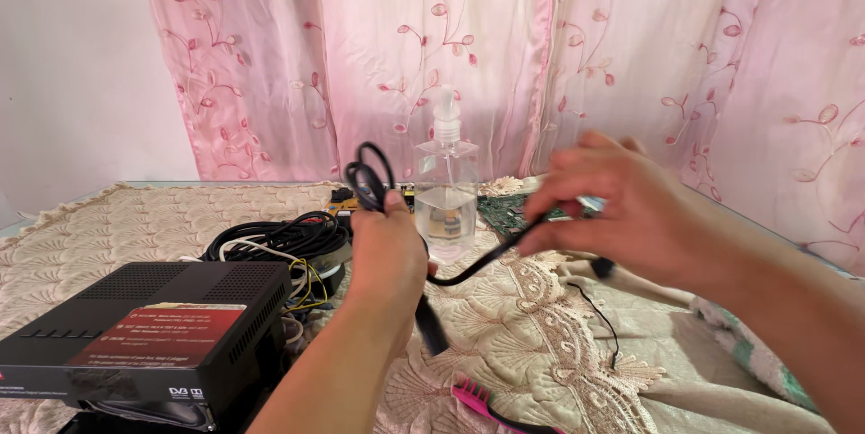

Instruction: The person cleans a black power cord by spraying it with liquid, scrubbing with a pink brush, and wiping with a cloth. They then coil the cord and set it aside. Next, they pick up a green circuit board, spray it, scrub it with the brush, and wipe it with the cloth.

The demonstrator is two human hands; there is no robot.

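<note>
OK, landmark = black box (135, 330), near-left corner of the table (108, 218).

Nearest, right of the box: pink brush (473, 395) lying flat on the lace cloth (550, 344).

Left forearm comes up from the bottom edge just right of the box, wrist straight, back of hand to camera. Left hand (386, 249) is fisted tight round a black cable (468, 270): coiled loops stick up above the thumb, loose tail hangs down below the fist.

Right arm enters from the far right, well apart from the box, forearm angled up and inward. Right hand (622, 209) is palm-down, fingers curled, pinching the same cable where it runs across from the left fist. Slightly motion-blurred, so exact finger contact is unclear. The cable sags between both hands, off the table.

Behind the box, touching its back edge: pile of black wires (279, 240), with yellow and white strands.

Further back, right of the box, between the hands: clear spray bottle (446, 191), upright. Green circuit board (505, 210) just beside it, part-hidden by the right hand.

Farthest: pink curtain (505, 46).
</note>
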